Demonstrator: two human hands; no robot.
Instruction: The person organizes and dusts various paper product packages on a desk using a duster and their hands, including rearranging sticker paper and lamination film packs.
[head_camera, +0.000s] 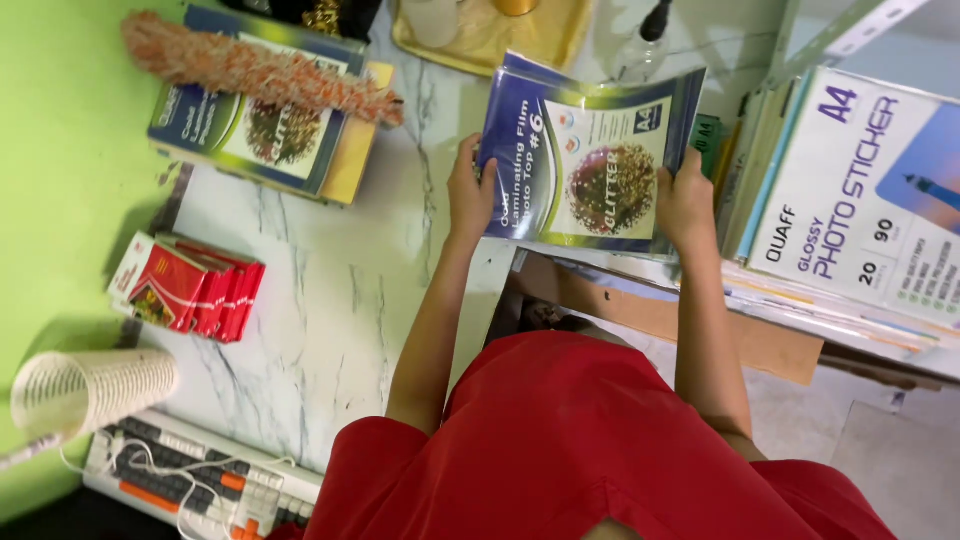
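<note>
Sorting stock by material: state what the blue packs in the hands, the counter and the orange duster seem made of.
Blue packs, held by left hand and right hand: likely glossy plastic-wrapped sheets, judging by the sheen. Counter: marble or marble-look laminate, white with grey veins. Orange duster: fluffy fibre, probably synthetic; cannot tell for sure.

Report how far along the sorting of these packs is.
Done: one similar pack lies on the marble counter under a duster. In hand: left hand and right hand hold a blue pack. Left: paper packs on the right stand untouched.
</note>
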